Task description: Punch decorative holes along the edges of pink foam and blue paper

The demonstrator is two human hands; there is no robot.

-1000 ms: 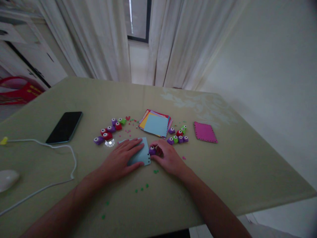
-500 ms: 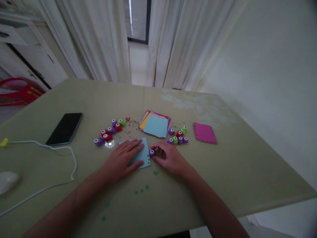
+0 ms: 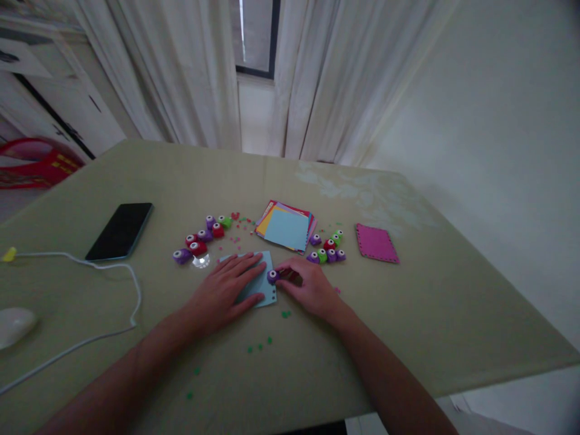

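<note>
My left hand (image 3: 233, 284) lies flat with fingers spread on a light blue paper card (image 3: 254, 291). Small dark holes run along the card's right edge. Between the thumb and fingers of my right hand (image 3: 308, 287) is a small purple craft punch (image 3: 272, 276) with a white, eye-like top; it sits at that right edge. Beyond the card rests a stack of coloured paper sheets (image 3: 286, 227), light blue on top. A pink card (image 3: 377, 243) with notched, punched edges lies to the right.
Purple, red and green punches stand in a left group (image 3: 198, 248) and a right group (image 3: 331, 256). Green paper bits (image 3: 260, 347) are scattered in front. At left are a black phone (image 3: 120, 232), a white cable (image 3: 135, 296) and a white mouse (image 3: 17, 327).
My right hand has shifted the purple punch slightly left, onto the edge of the blue card. My left hand stays flat on the card.
</note>
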